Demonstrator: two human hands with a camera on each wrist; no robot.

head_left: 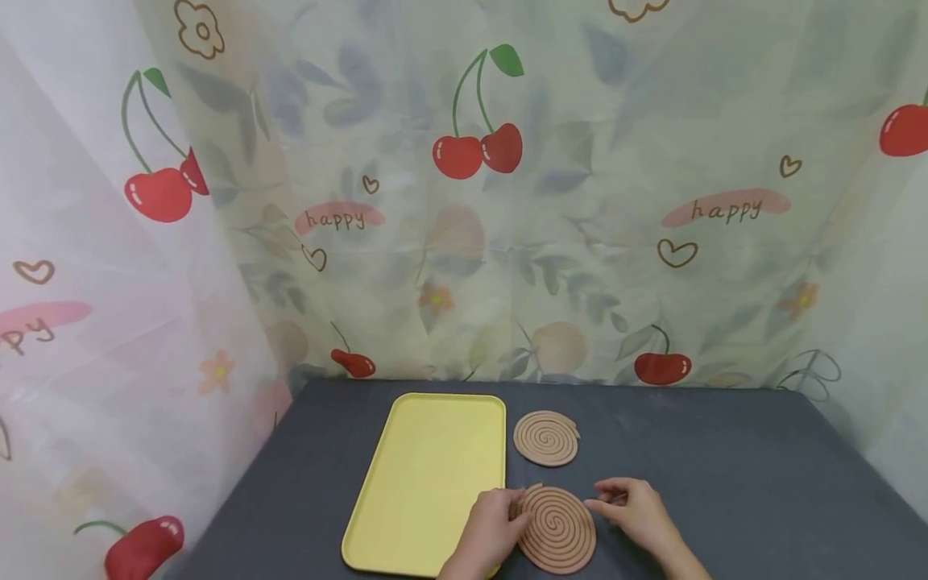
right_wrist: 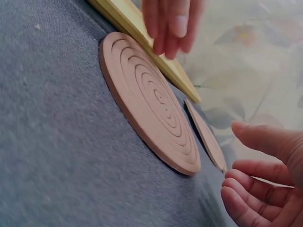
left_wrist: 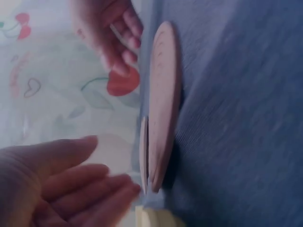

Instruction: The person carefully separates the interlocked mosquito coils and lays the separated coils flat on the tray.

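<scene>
My head view puts the near coil [head_left: 557, 530] on the dark tabletop [head_left: 725, 459], just right of the yellow tray [head_left: 428, 475], with the smaller-looking far coil [head_left: 547, 439] beyond it. Only there do I get the tray's full outline. In that view the left hand [head_left: 486, 528] overlaps the near coil's left edge; neither wrist view settles contact, so I cannot tell whether its fingertips touch. The left wrist camera does show me its thumb spread well away from extended fingers, nothing gripped, and the coil edge-on, lying flat with a thick rim. On the opposite side, the right hand [head_left: 638, 515] looks nearly pinched from the head; its own wrist view reveals thumb and loosely bent fingers apart, holding nothing.
</scene>
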